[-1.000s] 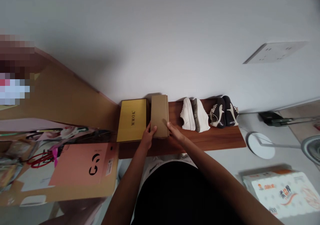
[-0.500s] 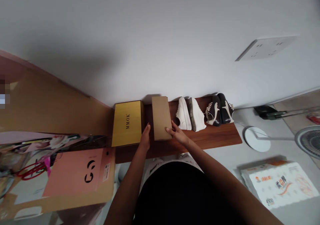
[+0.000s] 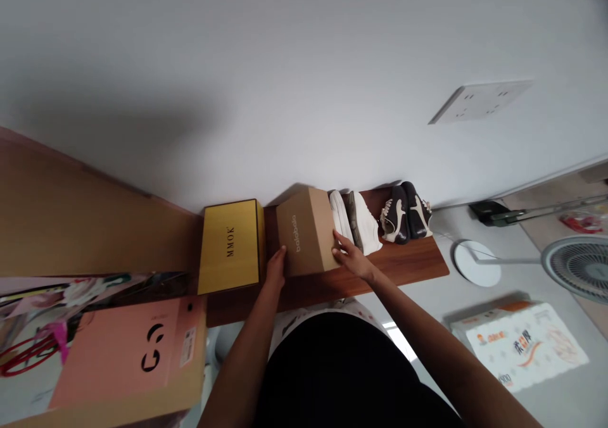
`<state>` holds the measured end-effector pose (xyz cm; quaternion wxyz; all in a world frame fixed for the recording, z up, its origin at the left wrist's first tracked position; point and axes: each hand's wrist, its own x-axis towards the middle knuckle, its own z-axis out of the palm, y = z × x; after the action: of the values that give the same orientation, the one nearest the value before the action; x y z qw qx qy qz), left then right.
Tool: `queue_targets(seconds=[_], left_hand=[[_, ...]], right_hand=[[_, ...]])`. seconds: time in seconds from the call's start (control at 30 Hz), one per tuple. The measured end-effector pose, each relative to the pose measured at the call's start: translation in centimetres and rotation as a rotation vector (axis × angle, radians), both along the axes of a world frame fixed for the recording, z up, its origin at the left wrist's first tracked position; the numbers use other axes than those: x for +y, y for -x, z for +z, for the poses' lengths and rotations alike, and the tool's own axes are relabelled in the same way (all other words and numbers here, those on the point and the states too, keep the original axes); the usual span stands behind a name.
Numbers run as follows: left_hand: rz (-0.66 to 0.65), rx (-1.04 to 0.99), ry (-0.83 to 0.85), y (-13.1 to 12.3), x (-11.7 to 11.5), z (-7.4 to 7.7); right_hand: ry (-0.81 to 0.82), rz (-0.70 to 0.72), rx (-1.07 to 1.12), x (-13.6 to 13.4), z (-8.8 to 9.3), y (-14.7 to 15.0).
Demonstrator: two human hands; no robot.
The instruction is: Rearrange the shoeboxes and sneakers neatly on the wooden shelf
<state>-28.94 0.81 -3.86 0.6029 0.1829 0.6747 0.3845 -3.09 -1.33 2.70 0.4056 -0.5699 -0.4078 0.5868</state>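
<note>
The kraft cardboard box (image 3: 304,232), printed "balabala", is grasped from opposite ends by my left hand (image 3: 275,268) and right hand (image 3: 349,255). Its underside is hidden, so I cannot tell whether it rests on the wooden shelf (image 3: 403,266). It stands tilted between the yellow MMOK box (image 3: 230,247) and the white sneakers (image 3: 356,222), overlapping them. Dark sneakers (image 3: 406,213) stand beyond. On the grey floor below are a floor fan (image 3: 579,266) and a tissue pack (image 3: 520,346).

Narrow gap between yellow box (image 3: 231,246) and kraft box (image 3: 304,232); white sneakers (image 3: 356,222) against its right side
</note>
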Motion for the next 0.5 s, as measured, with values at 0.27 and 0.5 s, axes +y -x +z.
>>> queue_targets(seconds=[0.27,0.5], left_hand=[[0.028,0.345,-0.147,2.1,0.1,3.1],[0.021,0.394,-0.142,1.8,1.6,2.5]], right_hand=[[0.099,0.101,0.062,2.0,0.3,2.1],[0.085,0.086,0.003,4.3,-3.1,3.7]])
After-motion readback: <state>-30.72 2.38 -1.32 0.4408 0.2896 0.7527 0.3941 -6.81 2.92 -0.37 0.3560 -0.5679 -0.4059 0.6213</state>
